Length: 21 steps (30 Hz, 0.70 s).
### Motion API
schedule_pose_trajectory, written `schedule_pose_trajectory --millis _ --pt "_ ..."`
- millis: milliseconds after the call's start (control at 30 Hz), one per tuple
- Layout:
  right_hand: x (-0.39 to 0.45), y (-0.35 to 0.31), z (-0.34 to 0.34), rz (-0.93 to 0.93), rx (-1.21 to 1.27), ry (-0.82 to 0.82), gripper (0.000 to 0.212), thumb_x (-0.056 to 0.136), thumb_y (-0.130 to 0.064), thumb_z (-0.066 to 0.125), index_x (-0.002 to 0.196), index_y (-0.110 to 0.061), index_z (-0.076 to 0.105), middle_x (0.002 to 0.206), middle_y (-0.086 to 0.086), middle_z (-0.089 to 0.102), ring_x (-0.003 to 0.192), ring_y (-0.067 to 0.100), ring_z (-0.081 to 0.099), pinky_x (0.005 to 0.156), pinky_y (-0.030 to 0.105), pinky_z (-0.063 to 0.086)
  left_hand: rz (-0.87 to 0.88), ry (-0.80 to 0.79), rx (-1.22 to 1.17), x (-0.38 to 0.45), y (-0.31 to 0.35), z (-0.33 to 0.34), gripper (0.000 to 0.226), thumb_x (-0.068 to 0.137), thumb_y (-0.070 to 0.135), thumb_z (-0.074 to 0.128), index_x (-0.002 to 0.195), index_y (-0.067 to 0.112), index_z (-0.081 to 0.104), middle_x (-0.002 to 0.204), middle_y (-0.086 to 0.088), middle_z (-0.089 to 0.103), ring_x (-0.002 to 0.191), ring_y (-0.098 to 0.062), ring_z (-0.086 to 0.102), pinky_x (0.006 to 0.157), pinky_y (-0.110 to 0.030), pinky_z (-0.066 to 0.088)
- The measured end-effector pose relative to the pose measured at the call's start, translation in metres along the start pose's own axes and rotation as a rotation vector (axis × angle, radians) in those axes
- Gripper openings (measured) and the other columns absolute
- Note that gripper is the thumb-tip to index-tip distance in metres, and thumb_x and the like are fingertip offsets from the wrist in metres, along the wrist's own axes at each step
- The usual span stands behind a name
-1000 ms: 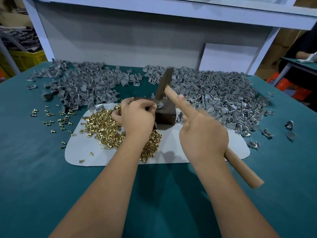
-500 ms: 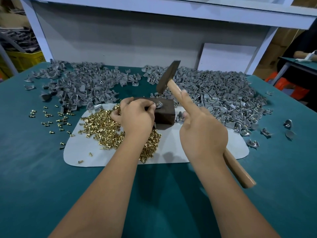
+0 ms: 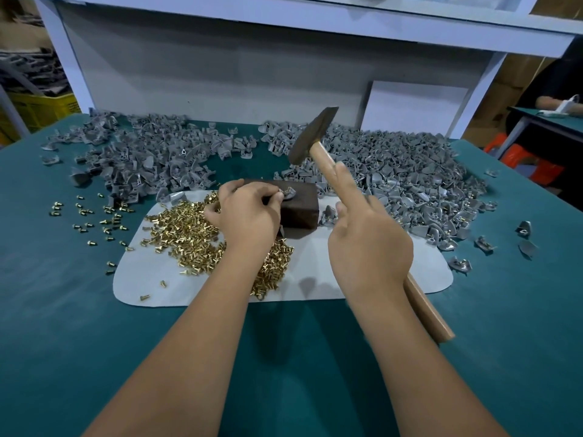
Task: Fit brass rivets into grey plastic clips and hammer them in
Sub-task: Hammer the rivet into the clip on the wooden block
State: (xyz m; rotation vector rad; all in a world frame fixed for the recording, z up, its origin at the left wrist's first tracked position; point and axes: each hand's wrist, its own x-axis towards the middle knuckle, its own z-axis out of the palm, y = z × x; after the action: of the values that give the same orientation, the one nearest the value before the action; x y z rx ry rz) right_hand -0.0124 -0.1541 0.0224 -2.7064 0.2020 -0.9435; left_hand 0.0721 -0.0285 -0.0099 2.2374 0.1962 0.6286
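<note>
hammering step: left hand pinched clip on block; right hand gripped hammer raised above block, strike probably next.

R hand w/ raised hammer

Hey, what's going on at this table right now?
A person is riveting small parts. Their left hand pinches a grey plastic clip with a brass rivet in it, steadying it on a dark block. Their right hand grips a wooden-handled hammer, its head raised above the block, ready to strike. Loose brass rivets lie heaped on a white mat, with grey clip piles behind.
</note>
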Motion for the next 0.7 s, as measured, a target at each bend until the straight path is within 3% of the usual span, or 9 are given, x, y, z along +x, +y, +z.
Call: schedule_pose_trajectory --millis 133,267,367,433,567,700 --pt "0.009 0.02 0.01 0.118 -0.067 -0.132 0.062 0.095 -0.017 0.046 0.146 -0.042 0.023 0.088 0.002 0.058 0.06 0.021 0.045 0.046 0.029 0.028 0.004 -0.116 -0.078 0.002 -0.002 -0.008 0.012 0.091 0.035 0.065 0.099 0.033 0.074 0.099 0.024 0.057 0.131 -0.011 0.03 0.085 -0.031 0.01" --pt "0.015 0.037 0.016 0.25 -0.082 -0.25 0.043 0.092 -0.016 0.047 0.133 -0.03 0.044 0.095 0.007 0.064 0.077 0.031 0.055 0.057 0.031 0.032 -0.006 -0.189 -0.113 0.006 -0.005 -0.012 0.012 0.091 0.036 0.065 0.1 0.036 0.073 0.099 0.027 0.053 0.133 -0.011 0.027 0.096 -0.035 0.016" --pt "0.017 0.038 0.021 0.212 -0.242 -0.175 0.03 0.09 -0.023 0.053 0.119 -0.024 0.058 0.11 0.011 0.056 0.103 0.033 0.047 0.081 0.039 0.033 -0.005 -0.226 -0.155 0.006 -0.006 -0.015 0.006 0.09 0.035 0.066 0.09 0.04 0.069 0.088 0.036 0.045 0.134 -0.012 0.026 0.095 -0.033 0.015" --pt "0.02 0.028 0.025 0.142 -0.084 -0.083 0.029 0.091 -0.03 0.056 0.118 -0.025 0.062 0.115 0.006 0.052 0.106 0.026 0.039 0.089 0.038 0.026 0.009 -0.251 -0.17 0.007 -0.007 -0.017 0.012 0.09 0.035 0.066 0.081 0.043 0.064 0.088 0.037 0.046 0.133 -0.012 0.026 0.092 -0.031 0.013" --pt "0.035 -0.007 0.037 -0.006 0.388 -0.225 0.027 0.092 -0.031 0.058 0.118 -0.027 0.064 0.108 -0.005 0.057 0.106 0.014 0.045 0.093 0.036 0.039 0.036 -0.261 -0.173 0.008 -0.008 -0.019 0.021 0.088 0.035 0.066 0.073 0.047 0.059 0.096 0.032 0.055 0.132 -0.015 0.026 0.102 -0.034 0.019" --pt "0.049 -0.021 0.05 -0.03 0.413 -0.285 0.008 0.088 -0.026 0.063 0.094 -0.027 0.068 0.098 -0.004 0.062 0.102 0.018 0.052 0.09 0.04 0.044 0.05 -0.241 -0.16 0.009 -0.009 -0.019 0.018 0.087 0.037 0.066 0.075 0.048 0.059 0.102 0.027 0.058 0.131 -0.016 0.028 0.102 -0.035 0.022"
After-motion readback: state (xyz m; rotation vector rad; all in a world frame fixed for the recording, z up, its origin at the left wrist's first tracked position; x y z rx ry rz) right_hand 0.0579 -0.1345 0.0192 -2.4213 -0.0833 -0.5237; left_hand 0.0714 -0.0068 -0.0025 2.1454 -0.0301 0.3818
